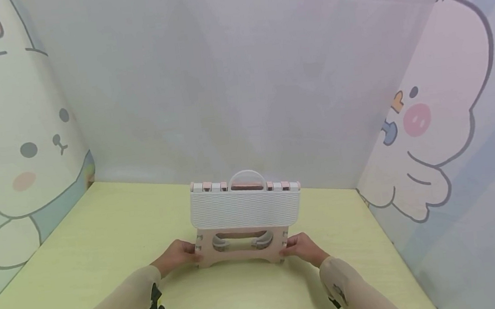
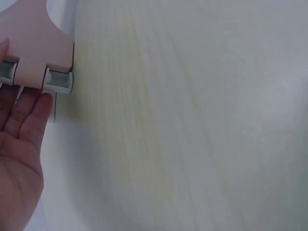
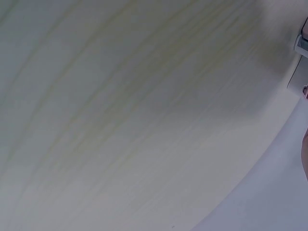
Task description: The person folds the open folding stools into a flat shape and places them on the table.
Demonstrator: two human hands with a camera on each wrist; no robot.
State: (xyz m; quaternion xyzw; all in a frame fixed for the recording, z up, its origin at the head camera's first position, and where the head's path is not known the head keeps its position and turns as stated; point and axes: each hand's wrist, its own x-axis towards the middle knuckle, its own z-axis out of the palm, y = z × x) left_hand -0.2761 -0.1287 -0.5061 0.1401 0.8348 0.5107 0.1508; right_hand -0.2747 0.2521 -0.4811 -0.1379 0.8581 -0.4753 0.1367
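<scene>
A pink-and-white folding stool stands on the table, partly unfolded, its white textured panel above a pink leg panel. A white loop handle rises from its top edge. At the leg panel's left side my left hand grips the edge, thumb in front. My right hand holds the opposite edge the same way. In the left wrist view, fingers reach behind the pink panel by its hinge pieces. Only a sliver of the stool shows in the right wrist view.
The pale yellow table extends around the stool. Behind it hangs a plain light curtain. Side walls carry a cartoon rabbit on the left and a pink cartoon figure on the right.
</scene>
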